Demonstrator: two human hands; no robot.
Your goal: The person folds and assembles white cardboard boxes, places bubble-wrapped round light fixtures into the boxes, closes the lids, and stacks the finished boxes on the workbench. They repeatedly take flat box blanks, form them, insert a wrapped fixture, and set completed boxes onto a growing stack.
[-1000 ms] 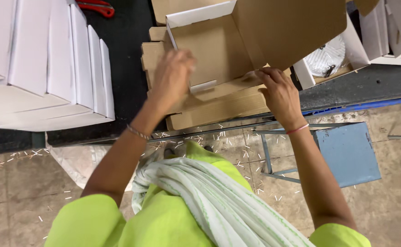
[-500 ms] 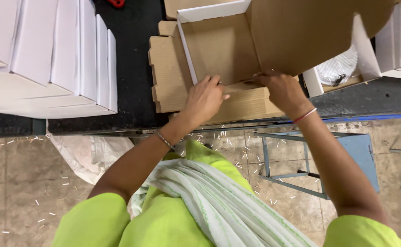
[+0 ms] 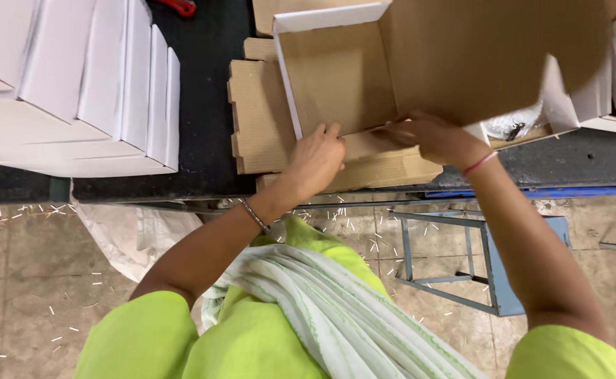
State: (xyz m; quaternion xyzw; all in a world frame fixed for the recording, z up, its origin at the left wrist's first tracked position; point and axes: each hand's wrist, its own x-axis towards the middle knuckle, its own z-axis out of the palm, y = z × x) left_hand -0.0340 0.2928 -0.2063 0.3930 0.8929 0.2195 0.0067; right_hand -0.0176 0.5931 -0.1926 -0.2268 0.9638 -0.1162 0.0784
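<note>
head view: the left hand (image 3: 315, 158) is pressing flat, fingers together, on the near flap of the cardboard box (image 3: 336, 77), which is lying just beyond it on the surface (image 3: 206, 105). the right hand (image 3: 431, 137) is pinching the same edge, nearer the box's raised lid.

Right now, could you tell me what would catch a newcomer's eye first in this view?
First, the half-folded cardboard box at top centre, brown inside with a white rim, with the left hand and right hand pressing at its near edge. Next, the stack of white boxes at upper left, then the blue metal stool on the floor at lower right.
</note>
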